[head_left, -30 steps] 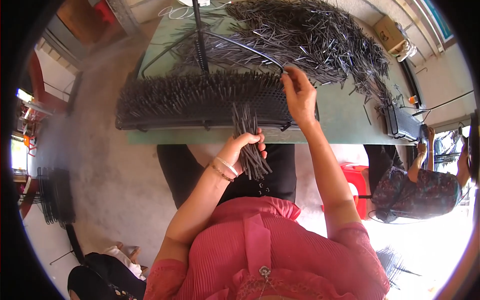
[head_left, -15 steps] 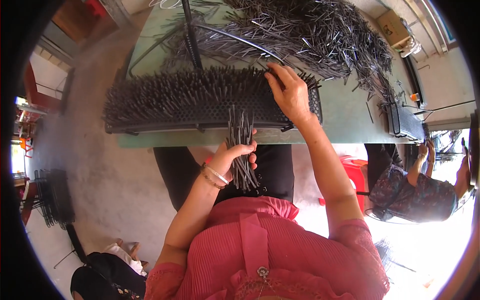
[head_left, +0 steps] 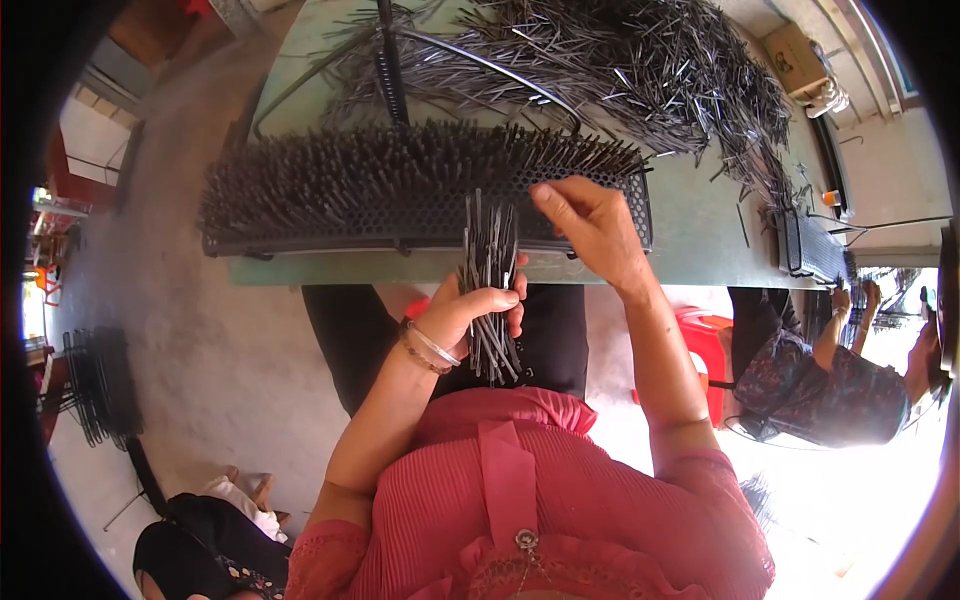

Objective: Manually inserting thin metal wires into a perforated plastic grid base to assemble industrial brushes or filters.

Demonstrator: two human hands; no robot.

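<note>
My left hand (head_left: 478,305) is wrapped round a bundle of thin dark sticks (head_left: 490,235), held roughly upright below the near edge of the table. Just beyond the bundle stands a long black rack (head_left: 420,215) with a perforated face. Many dark sticks (head_left: 330,175) bristle from its holes, densest at the left and along the far side. My right hand (head_left: 598,230) is in front of the rack's right part, where bare holes show. Its thumb and forefinger are pinched together near the holes; anything between them is too small to make out.
A large heap of loose dark sticks (head_left: 650,70) covers the far side of the green table (head_left: 300,270). Bent metal rods (head_left: 490,72) rise behind the rack. At right are a second rack (head_left: 815,245), a co-worker (head_left: 830,375) and a red stool (head_left: 700,350).
My right hand has come back from the rack's far edge towards me and lower, its fingers drawing into a pinch. My left hand keeps its bundle, almost in place.
</note>
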